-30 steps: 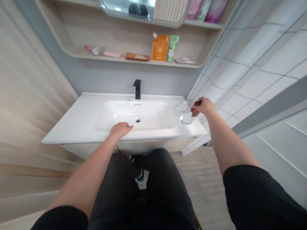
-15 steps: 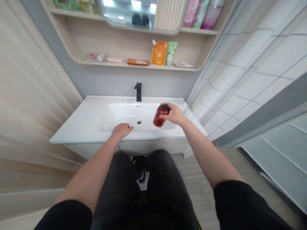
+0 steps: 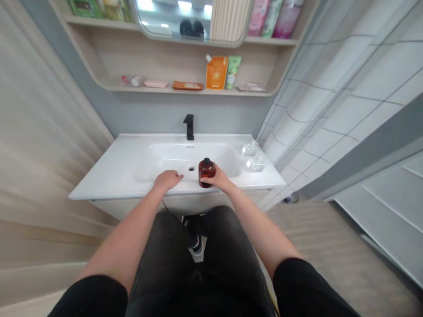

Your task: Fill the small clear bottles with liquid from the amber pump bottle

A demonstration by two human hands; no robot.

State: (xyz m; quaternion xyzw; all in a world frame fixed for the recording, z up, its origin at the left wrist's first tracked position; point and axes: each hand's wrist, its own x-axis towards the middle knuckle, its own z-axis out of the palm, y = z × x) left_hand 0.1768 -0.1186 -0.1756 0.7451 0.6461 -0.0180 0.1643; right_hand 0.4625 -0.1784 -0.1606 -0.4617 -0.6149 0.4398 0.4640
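Note:
My right hand is wrapped round a brown bottle with a black cap. The bottle stands upright at the front edge of the white sink, just right of the drain. My left hand lies flat on the sink's front rim, fingers stretched out, a little to the left of the bottle and holding nothing.
A black tap stands at the back of the basin. Two clear glass items sit on the right of the counter by the tiled wall. The shelf above carries an orange pouch, a green tube and small flat packs.
My right hand took the brown bottle from the right end of the counter by the glass items and carried it left, down to the sink's front edge. The left hand stayed put.

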